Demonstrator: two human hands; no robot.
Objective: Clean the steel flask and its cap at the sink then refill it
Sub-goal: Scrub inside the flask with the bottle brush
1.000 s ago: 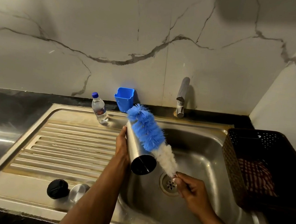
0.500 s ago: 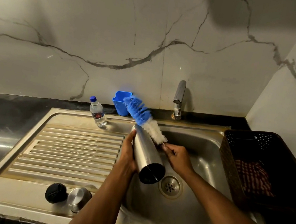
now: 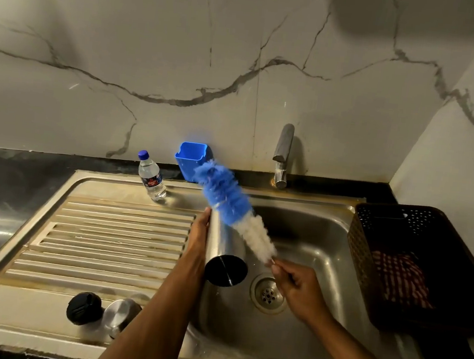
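1. Black cap [image 3: 84, 307] and steel cup [image 3: 120, 315] sit on the drainboard.
2. Left hand [image 3: 198, 241], fingers curled, grips the tilted flask [image 3: 224, 249] over the sink [image 3: 323, 238].
3. Right hand [image 3: 299, 288] pinches the brush [image 3: 234, 208] handle beside the flask.

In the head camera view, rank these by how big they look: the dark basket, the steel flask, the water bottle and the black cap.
1. Dark basket, by far the largest.
2. Steel flask, though it sits nearer the camera than the bottle.
3. Water bottle and black cap look alike; the cap lies closer, so I would not rank them.
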